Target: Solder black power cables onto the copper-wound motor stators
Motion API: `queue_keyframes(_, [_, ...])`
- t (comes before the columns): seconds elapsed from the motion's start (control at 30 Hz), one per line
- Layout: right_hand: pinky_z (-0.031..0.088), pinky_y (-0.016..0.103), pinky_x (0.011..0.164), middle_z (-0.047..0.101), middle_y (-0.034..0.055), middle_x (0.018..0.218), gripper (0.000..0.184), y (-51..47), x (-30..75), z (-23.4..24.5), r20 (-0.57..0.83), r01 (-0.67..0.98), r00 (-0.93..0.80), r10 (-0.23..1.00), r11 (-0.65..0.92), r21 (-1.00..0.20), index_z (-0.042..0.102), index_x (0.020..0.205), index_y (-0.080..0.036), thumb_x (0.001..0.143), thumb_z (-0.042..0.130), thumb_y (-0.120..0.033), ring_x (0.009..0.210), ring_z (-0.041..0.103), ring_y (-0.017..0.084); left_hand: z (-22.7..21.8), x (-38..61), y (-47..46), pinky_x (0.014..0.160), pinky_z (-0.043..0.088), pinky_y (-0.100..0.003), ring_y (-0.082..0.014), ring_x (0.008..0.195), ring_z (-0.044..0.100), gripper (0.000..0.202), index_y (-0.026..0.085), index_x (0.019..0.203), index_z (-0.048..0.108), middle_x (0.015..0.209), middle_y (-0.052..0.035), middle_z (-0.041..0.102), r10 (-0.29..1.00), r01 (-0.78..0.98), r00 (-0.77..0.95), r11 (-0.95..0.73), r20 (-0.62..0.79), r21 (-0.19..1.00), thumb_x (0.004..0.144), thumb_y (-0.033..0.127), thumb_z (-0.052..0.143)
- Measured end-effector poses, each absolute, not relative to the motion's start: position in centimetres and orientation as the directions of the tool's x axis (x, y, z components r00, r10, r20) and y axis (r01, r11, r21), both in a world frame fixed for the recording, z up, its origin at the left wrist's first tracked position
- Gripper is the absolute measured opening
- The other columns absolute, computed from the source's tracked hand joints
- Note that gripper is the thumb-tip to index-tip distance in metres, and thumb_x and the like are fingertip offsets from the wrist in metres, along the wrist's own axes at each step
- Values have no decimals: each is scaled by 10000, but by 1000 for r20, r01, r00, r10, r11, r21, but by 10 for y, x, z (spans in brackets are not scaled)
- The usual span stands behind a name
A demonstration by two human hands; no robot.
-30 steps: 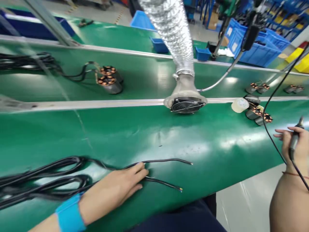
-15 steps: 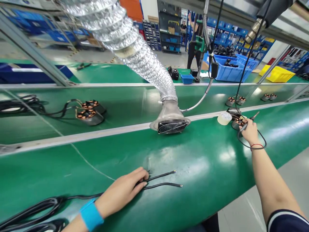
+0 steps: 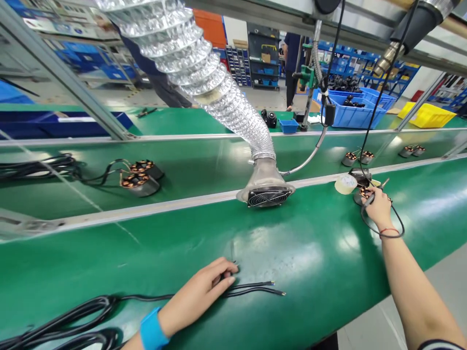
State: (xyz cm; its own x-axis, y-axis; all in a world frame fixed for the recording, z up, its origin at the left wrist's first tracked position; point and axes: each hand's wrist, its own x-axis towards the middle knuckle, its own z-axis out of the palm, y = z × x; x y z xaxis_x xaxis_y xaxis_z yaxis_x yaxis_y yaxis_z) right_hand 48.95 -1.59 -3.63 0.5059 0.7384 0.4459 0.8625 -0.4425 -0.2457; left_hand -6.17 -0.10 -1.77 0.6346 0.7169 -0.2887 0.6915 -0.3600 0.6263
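Note:
My left hand [image 3: 204,294], with a blue wrist strap, rests on the green bench and pinches two black wires [image 3: 255,289] together; their stripped ends point right. The wires run back to a black cable bundle [image 3: 69,323] at the lower left. My right hand [image 3: 377,206] is stretched far to the right and is closed round a soldering iron [image 3: 375,193] whose tip points at a copper-wound stator [image 3: 363,193]. A black cord [image 3: 392,226] loops round that wrist.
A fume-extractor fan [image 3: 269,196] on a silver flexible duct [image 3: 204,73] stands at the bench's middle. A roll of tape [image 3: 345,183] lies beside the stators. More stators [image 3: 140,177] and cables sit on the conveyor belt [image 3: 204,165]. Blue bins [image 3: 350,109] and a person stand beyond.
My right hand has gone from near my body out to the stators at the right. My left hand has drawn the two wire ends close together. The view has tilted up.

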Motion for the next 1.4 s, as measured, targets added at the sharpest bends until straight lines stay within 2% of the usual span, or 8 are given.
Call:
queue_keyframes(0.13, [416, 473, 825, 651, 147, 980, 429, -41, 442, -44, 462, 916, 399, 792, -319, -245, 547, 1140, -163, 775, 572, -387, 952, 558, 340, -19, -53, 7, 720, 466, -269, -156, 747, 564, 338, 184, 969, 656, 933, -49, 643, 730, 654, 621, -283, -286, 701, 925, 386, 389])
queue_keyframes(0.3, [406, 481, 900, 664, 97, 979, 359, -72, 347, -50, 452, 963, 183, 873, -65, -263, 534, 1151, -209, 844, 552, -394, 974, 556, 307, -22, -24, 20, 728, 452, -265, -162, 789, 557, 257, 161, 927, 668, 909, -50, 659, 723, 527, 649, -203, -237, 825, 864, 345, 499])
queue_keyframes(0.5, [286, 548, 1057, 687, 62, 1020, 260, -82, 240, -35, 417, 941, -106, 903, 227, -251, 563, 1160, -259, 901, 545, -249, 1047, 550, 286, -19, 13, 29, 799, 460, -281, -162, 840, 578, 318, 128, 1065, 641, 956, -60, 676, 744, 397, 620, -26, -248, 917, 880, 358, 520])
queue_keyframes(0.67, [361, 500, 989, 691, 73, 1000, 302, -80, 205, -22, 353, 892, -241, 904, 349, -286, 550, 1212, -233, 913, 515, -203, 1015, 570, 271, -16, 12, 29, 784, 438, -263, -146, 788, 556, 209, 132, 820, 645, 822, -25, 659, 697, 391, 671, -41, -254, 920, 868, 285, 512])
queue_keyframes(0.9, [363, 572, 1023, 573, 157, 1345, 415, -88, 251, -25, 388, 901, -201, 899, 325, -286, 463, 1246, -212, 907, 583, -420, 1289, 478, 352, -12, 4, 36, 712, 392, -231, -108, 692, 510, 176, 124, 770, 668, 737, -9, 629, 608, 237, 744, 149, -278, 960, 825, 273, 594])
queue_keyframes(1.13, [464, 505, 934, 582, 136, 1362, 418, -73, 287, -43, 328, 907, -158, 931, 268, -325, 455, 1288, -217, 930, 545, -415, 1168, 585, 317, -15, 9, 41, 512, 223, -213, -57, 513, 363, 268, 111, 743, 703, 639, -2, 608, 541, 156, 776, 333, -324, 930, 738, 379, 699])
queue_keyframes(1.33, [430, 565, 954, 586, 163, 1337, 513, -50, 280, -37, 363, 953, -60, 930, 162, -256, 417, 1371, -197, 897, 558, -334, 1146, 573, 358, -21, 11, 35, 446, 107, -210, -22, 439, 307, 338, 90, 712, 681, 616, -10, 589, 601, -14, 719, 512, -347, 859, 654, 407, 783])
queue_keyframes(1.4, [388, 591, 1001, 555, 162, 1378, 506, -54, 272, -33, 412, 945, -109, 905, 223, -241, 416, 1358, -203, 877, 557, -270, 1241, 512, 371, -24, 11, 34, 439, 89, -204, -12, 430, 298, 325, 84, 708, 667, 616, -13, 586, 631, -93, 689, 565, -357, 819, 638, 370, 804])
